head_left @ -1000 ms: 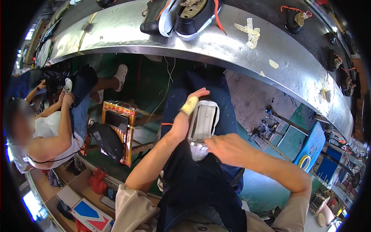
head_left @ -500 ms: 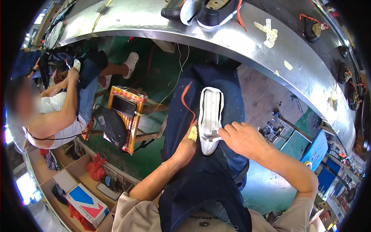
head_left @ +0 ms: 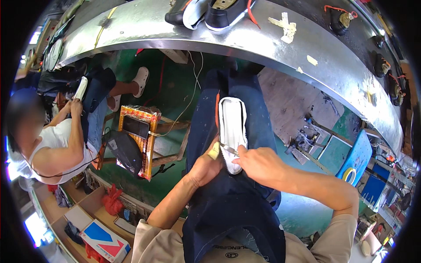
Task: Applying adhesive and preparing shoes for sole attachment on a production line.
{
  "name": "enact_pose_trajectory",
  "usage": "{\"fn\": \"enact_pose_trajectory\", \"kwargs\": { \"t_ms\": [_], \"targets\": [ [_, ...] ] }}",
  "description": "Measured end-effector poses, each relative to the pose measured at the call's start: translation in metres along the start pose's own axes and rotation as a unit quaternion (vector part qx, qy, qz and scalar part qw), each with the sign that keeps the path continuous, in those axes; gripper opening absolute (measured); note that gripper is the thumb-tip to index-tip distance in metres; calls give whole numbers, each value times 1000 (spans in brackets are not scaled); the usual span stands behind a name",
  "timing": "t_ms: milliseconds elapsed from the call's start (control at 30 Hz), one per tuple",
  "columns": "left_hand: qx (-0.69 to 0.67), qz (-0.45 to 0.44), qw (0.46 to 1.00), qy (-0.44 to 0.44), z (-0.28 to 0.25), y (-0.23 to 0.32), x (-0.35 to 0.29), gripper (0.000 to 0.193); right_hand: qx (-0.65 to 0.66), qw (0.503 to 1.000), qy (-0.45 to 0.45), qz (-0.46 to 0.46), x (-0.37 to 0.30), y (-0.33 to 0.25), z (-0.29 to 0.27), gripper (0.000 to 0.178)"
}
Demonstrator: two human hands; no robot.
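Note:
A white shoe (head_left: 233,120) lies lengthwise on my lap over a dark apron, its ribbed sole side up with a raised rim. My left hand (head_left: 206,168) grips the shoe's near left side; yellow tape (head_left: 214,151) wraps the thumb. Pinched in my right hand (head_left: 261,164) is a thin metal blade-like tool (head_left: 229,150), which lies across the near part of the sole. An orange lace (head_left: 217,109) runs up along the shoe's left side. The fingers under the shoe are hidden.
A curved metal bench (head_left: 144,41) with dark shoes (head_left: 219,15) spans the front. On the left, a stool (head_left: 149,151) bears a phone and a black bag, beside a seated person (head_left: 59,144) handling a white shoe. A blue board (head_left: 356,153) stands right.
My right hand has moved slightly left, bringing the tool across the sole toward my left thumb. The shoe has shifted slightly left in view. The person at left has lowered their hands.

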State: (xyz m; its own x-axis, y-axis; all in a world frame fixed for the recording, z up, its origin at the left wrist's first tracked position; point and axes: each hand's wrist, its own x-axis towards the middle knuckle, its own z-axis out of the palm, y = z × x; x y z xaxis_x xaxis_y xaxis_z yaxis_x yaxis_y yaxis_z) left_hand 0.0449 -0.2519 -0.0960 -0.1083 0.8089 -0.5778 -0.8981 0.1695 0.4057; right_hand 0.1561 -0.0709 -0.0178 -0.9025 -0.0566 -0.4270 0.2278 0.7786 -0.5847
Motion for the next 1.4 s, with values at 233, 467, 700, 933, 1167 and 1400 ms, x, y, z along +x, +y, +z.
{"fn": "enact_pose_trajectory", "kwargs": {
  "t_ms": [233,467,700,933,1167,1400],
  "targets": [
    [27,-30,999,-16,-1,24,19,65,104,967,201,116,1,-21,73,29],
    [146,-66,986,38,17,38,17,72,432,887,-122,107,-3,34,4,32],
    [297,97,943,116,19,3,30,61,-32,995,86,-28,-27,12,27,36],
    [299,219,917,145,18,-35,6,72,117,990,30,79,-38,19,28,35],
    [433,261,853,129,24,-26,7,85,-5,979,201,-38,-11,20,4,26],
    [582,303,723,217,17,19,21,56,218,970,77,73,-29,53,-22,29]
  ]
}}
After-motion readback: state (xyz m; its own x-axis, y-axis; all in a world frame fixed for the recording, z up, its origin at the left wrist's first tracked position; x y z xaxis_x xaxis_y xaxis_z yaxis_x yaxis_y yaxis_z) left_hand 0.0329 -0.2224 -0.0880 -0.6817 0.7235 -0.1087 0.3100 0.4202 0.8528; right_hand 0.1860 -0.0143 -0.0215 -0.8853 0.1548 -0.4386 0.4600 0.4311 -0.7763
